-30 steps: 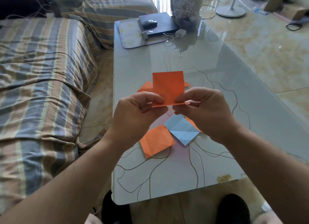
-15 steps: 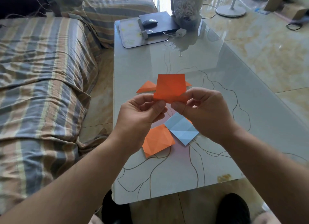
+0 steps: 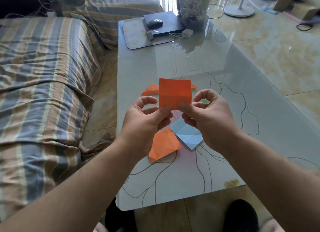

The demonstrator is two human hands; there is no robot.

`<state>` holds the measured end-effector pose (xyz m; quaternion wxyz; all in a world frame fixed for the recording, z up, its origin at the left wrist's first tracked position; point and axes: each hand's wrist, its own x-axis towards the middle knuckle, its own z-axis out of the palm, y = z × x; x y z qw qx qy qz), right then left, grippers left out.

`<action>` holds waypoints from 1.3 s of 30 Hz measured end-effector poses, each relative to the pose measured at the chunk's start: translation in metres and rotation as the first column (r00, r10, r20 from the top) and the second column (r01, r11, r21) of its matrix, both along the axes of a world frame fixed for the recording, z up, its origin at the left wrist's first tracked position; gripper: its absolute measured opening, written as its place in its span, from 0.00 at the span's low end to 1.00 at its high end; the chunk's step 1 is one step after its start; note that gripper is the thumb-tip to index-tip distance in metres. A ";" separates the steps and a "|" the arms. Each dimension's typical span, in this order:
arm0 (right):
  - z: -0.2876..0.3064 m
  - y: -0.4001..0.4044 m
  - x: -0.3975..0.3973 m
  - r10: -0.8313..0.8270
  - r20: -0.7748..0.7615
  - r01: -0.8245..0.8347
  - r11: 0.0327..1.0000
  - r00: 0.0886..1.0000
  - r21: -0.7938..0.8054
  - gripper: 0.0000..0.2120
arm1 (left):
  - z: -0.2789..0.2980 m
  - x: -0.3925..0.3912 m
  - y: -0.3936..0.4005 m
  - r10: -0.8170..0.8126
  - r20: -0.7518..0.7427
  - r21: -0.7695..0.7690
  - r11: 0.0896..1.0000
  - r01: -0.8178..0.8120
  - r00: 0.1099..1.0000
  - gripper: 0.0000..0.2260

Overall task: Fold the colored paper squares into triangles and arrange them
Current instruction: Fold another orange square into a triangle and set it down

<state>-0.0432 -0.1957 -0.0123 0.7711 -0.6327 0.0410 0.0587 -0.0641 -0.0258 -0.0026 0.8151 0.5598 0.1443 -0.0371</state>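
An orange paper square (image 3: 174, 92) is held upright above the table. My left hand (image 3: 147, 117) pinches its lower left edge and my right hand (image 3: 206, 117) pinches its lower right edge. Behind it on the table lies a folded orange triangle (image 3: 151, 89), with another orange tip (image 3: 194, 86) showing to the right. Below my hands lie a creased orange square (image 3: 164, 145) and a light blue square (image 3: 187, 135), partly covered by my right hand. A bit of green paper (image 3: 205, 101) shows between my right fingers.
The glass table (image 3: 225, 72) has a laptop (image 3: 164, 26) with a mouse (image 3: 154, 22), a mat (image 3: 135, 34), a charger (image 3: 187, 32) and a wrapped bouquet (image 3: 192, 8) at its far end. A striped sofa (image 3: 43, 76) runs along the left. A fan base (image 3: 239, 10) stands on the floor.
The orange square has been turned from lying nearly flat at its near edge to standing upright facing me. Both hands shifted their pinch to its bottom edge.
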 end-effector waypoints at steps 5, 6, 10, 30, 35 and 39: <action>0.001 0.001 0.002 0.013 -0.191 0.008 0.994 0.982 0.106 0.19 | -0.001 0.002 -0.003 0.003 -0.116 -0.098 0.995 -0.015 0.993 0.22; 0.001 0.001 0.003 0.014 -0.217 0.011 0.994 0.976 0.112 0.18 | -0.002 0.002 -0.003 -0.011 -0.131 -0.117 0.993 -0.005 0.991 0.21; 0.003 0.002 0.004 0.035 -0.293 0.012 0.987 0.955 0.158 0.17 | -0.003 0.002 -0.003 -0.068 -0.169 -0.159 0.986 0.041 0.983 0.13; -0.009 0.013 -0.008 0.210 -0.393 -0.211 0.977 0.895 0.041 0.06 | -0.014 0.005 -0.005 -0.103 -0.275 -0.108 0.991 0.076 0.956 0.05; -0.006 0.013 -0.007 0.189 -0.353 -0.192 0.981 0.916 0.025 0.03 | -0.015 0.003 -0.006 -0.127 -0.211 -0.047 0.992 0.119 0.969 0.03; -0.005 0.009 -0.005 0.165 -0.258 -0.203 0.971 0.952 -0.129 0.06 | -0.014 0.003 -0.006 -0.114 -0.112 0.061 0.991 0.121 0.987 0.08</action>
